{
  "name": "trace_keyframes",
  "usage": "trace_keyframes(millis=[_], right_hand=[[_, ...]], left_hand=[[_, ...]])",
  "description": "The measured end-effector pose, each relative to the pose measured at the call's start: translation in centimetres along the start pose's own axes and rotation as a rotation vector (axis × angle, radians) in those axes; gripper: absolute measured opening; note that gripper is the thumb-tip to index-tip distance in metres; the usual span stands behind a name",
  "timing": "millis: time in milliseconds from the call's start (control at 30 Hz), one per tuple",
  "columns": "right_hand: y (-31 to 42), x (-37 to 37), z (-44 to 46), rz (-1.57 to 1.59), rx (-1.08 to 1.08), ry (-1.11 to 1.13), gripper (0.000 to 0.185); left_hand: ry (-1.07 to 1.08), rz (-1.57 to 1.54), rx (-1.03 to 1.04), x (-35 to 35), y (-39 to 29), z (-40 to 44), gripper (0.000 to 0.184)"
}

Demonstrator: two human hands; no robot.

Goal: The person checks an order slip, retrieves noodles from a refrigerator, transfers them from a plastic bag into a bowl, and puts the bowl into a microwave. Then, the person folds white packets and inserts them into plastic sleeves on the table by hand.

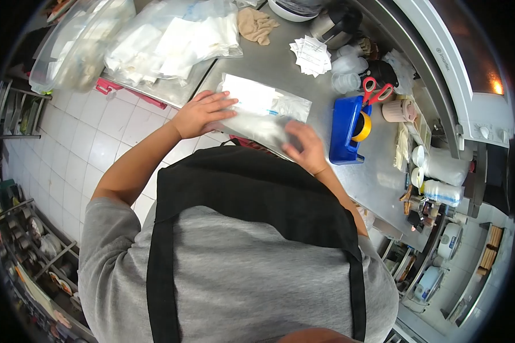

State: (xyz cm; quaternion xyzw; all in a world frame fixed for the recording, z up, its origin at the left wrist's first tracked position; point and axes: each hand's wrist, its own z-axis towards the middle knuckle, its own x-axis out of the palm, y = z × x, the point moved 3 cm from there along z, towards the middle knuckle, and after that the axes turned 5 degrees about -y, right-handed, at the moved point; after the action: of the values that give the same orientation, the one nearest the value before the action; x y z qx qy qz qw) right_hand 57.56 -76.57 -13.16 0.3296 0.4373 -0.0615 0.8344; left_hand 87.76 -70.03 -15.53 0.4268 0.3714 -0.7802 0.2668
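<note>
A clear plastic bag [292, 104] with a white paper-like sheet [249, 94] in or on it lies flat on the steel counter in front of me. My left hand [207, 113] rests on the bag's left end, fingers stretched out and flat. At the bag's near right edge is my right hand [306, 146], its fingers smeared by motion. Its thumb and fingers look apart, with nothing visible between them. Just right of that hand stands a blue tape dispenser [341, 128] with a yellow roll of tape [361, 127].
Red-handled scissors [376, 91] stand behind the dispenser. Large bags of white packets [194, 43] and a clear plastic bin [77, 48] occupy the left side. Paper slips [313, 55], a tan cloth [256, 26] and a pink cup [399, 110] sit toward the back and right.
</note>
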Motion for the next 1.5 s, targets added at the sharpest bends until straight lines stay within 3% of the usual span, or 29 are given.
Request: trace_keyframes(millis=[67, 100, 200, 267, 300, 400, 433, 533, 667, 767, 867, 1067, 1167, 1267, 1367, 1500], right_hand=[[1.5, 1.4, 0.0, 0.074, -0.1, 0.135, 0.044], [1.7, 1.3, -0.1, 0.027, -0.074, 0.114, 0.044], [1.0, 0.9, -0.3, -0.048, -0.001, 0.043, 0.041], [-1.5, 1.0, -1.1, -0.008, 0.045, -0.015, 0.038], [-1.6, 0.6, -0.4, -0.035, 0.039, -0.047, 0.028], [-5.5, 1.6, -0.5, 0.198, 0.504, -0.102, 0.018], [-6.2, 2.1, 0.3, 0.387, 0.548, -0.244, 0.018], [-8.2, 2.4, 2.3, 0.465, 0.759, -0.268, 0.021], [-8.2, 2.7, 3.4, 0.105, 0.825, -0.219, 0.027], [-7.0, 2.7, 4.2, -0.305, 0.702, -0.312, 0.029], [-6.8, 2.7, 4.7, -0.298, 0.744, -0.299, 0.03], [-7.2, 1.2, 6.7, -0.363, 0.586, -0.285, 0.028], [-5.7, 0.2, 7.9, -0.429, 0.339, -0.499, 0.019], [-1.5, 0.5, 8.8, -0.175, -0.013, -0.476, 0.015], [0.8, 3.7, 8.3, 0.032, -0.16, -0.194, 0.018], [-3.3, 5.9, 7.6, -0.077, 0.015, -0.168, 0.022]], left_hand=[[-0.026, -0.124, 0.004, 1.8, 1.2, -0.7, 0.051], [-0.097, -0.065, -0.024, 1.3, 0.9, -0.3, 0.029], [-0.152, -0.214, -0.352, 1.9, 2.3, 0.4, 0.016], [-0.259, -0.245, -0.347, 1.2, 2.2, 1.4, 0.016], [-0.261, -0.292, -0.381, 1.0, 2.4, 1.9, 0.017], [-0.29, -0.452, -0.493, 1.6, 3.5, 2.7, 0.019], [-0.27, -0.502, -0.57, 1.5, 3.6, 2.8, 0.02], [-0.311, -0.537, -0.72, 1.3, 3.5, 3.5, 0.022], [-0.4, -0.37, -0.807, 1.5, 3.5, 4.3, 0.022], [-0.47, -0.153, -0.742, 2.0, 4.1, 4.4, 0.02], [-0.573, 0.017, -0.624, 2.4, 4.3, 4.7, 0.012], [-0.441, 0.102, -0.607, 2.9, 4.7, 4.7, 0.014], [-0.437, 0.087, -0.622, 2.9, 4.6, 4.8, 0.017], [-0.425, 0.072, -0.646, 2.7, 4.5, 4.8, 0.017], [-0.423, 0.069, -0.669, 2.5, 4.2, 5.0, 0.017], [-0.417, 0.051, -0.7, 2.4, 4.4, 4.9, 0.018]])
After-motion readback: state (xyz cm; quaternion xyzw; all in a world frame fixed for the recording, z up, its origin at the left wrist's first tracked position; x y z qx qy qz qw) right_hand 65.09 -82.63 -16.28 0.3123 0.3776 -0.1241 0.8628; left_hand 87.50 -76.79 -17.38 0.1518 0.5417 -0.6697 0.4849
